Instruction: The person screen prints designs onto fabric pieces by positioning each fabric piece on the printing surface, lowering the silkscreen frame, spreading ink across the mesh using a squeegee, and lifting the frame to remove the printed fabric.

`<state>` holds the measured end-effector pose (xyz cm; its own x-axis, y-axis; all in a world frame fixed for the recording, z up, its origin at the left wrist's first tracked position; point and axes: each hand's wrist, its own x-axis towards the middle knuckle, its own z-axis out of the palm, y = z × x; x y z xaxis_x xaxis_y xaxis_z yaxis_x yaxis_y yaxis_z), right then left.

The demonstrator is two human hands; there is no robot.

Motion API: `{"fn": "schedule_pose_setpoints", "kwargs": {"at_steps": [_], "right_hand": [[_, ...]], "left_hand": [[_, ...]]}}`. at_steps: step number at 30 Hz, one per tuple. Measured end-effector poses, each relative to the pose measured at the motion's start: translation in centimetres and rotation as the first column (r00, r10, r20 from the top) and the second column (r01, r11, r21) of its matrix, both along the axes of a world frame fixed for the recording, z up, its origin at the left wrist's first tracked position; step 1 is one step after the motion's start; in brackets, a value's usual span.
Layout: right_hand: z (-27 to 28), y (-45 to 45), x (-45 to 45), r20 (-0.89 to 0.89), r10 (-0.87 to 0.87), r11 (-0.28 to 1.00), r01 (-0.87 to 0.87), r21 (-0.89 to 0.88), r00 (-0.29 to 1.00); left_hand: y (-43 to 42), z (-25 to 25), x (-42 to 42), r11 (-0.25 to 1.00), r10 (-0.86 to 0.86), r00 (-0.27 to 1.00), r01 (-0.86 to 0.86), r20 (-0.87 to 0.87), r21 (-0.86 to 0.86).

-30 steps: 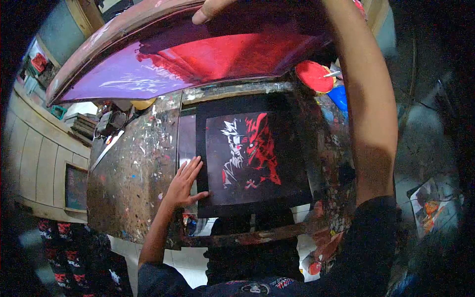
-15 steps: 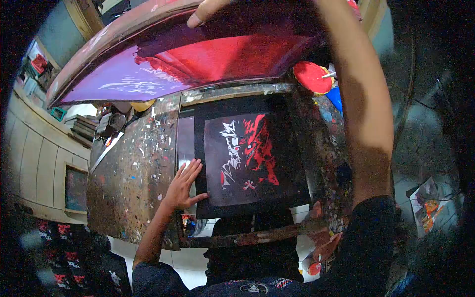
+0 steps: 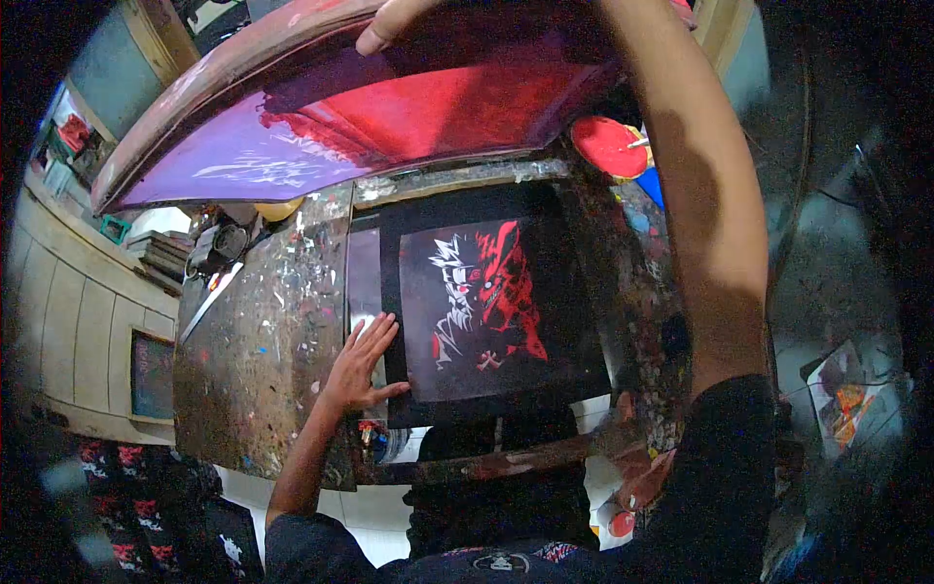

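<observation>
A black fabric piece [image 3: 574, 292] lies on the worktable, with a white and red printed design [image 3: 491, 297] at its middle. My left hand [image 3: 362, 368] rests flat on the fabric's left edge, fingers spread, holding nothing. Above and behind it, a wooden-framed screen [image 3: 341, 127] is tilted up, its mesh violet at the left and covered with red ink further right. My right hand [image 3: 394, 24] grips the screen at its upper edge; only the thumb and part of the hand show, the other fingers being hidden behind the frame.
Paint-spattered board [image 3: 258, 341] lies left of the fabric. A tub of red ink [image 3: 608, 146] with a white stick stands at the back right, beside something blue [image 3: 650, 187]. Printed dark pieces [image 3: 126, 501] are at the lower left. A stained sheet [image 3: 844, 404] lies at the right.
The view has shifted slightly. My left hand stays flat at the fabric's edge, and my right hand still holds the raised screen.
</observation>
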<state>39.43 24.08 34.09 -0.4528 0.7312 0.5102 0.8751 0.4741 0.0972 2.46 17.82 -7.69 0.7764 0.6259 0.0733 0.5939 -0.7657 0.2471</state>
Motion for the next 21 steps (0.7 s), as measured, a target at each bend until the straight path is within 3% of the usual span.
{"fn": "schedule_pose_setpoints", "kwargs": {"at_steps": [8,11,14,15,17,18,19,20,21], "right_hand": [[-0.1,-0.1,-0.6,0.011,-0.071,0.997,0.071,0.007,0.997],[0.6,-1.1,0.0,0.003,-0.018,0.998,0.018,-0.061,1.000],[0.1,-0.2,-0.3,0.007,-0.052,0.998,0.051,0.034,0.999],[0.4,-0.5,-0.4,0.006,-0.049,0.999,0.049,-0.010,0.999],[1.0,-1.2,-0.3,0.002,-0.044,0.994,0.044,-0.097,0.999],[1.0,-1.3,-0.3,0.003,-0.041,0.994,0.042,-0.100,0.999],[1.0,-1.2,-0.3,0.005,-0.038,0.994,0.038,-0.106,0.999],[1.0,-1.0,-0.3,0.009,-0.034,0.993,0.035,-0.109,0.999],[1.0,-0.6,-0.4,0.005,-0.045,0.996,0.045,-0.074,0.999]], "left_hand": [[-0.2,0.7,0.3,0.999,0.017,1.000,-0.016,0.018,-0.037],[-0.1,0.5,0.4,0.999,0.032,0.999,-0.032,0.012,-0.030],[-0.8,-1.0,1.5,0.981,0.193,0.970,-0.192,0.145,-0.022],[-1.5,-0.8,3.5,0.954,0.293,0.879,-0.295,0.376,-0.055],[-1.9,-0.6,7.7,0.837,0.542,0.663,-0.373,0.516,-0.400],[-1.0,-2.7,10.3,0.925,0.358,0.704,-0.358,0.614,-0.130],[-2.2,3.4,14.6,0.922,0.377,0.821,-0.288,0.428,-0.259],[-1.3,2.3,17.5,0.959,0.230,0.910,-0.151,0.345,-0.240],[-1.0,1.4,20.6,0.969,0.033,0.916,0.069,0.401,-0.238]]}}
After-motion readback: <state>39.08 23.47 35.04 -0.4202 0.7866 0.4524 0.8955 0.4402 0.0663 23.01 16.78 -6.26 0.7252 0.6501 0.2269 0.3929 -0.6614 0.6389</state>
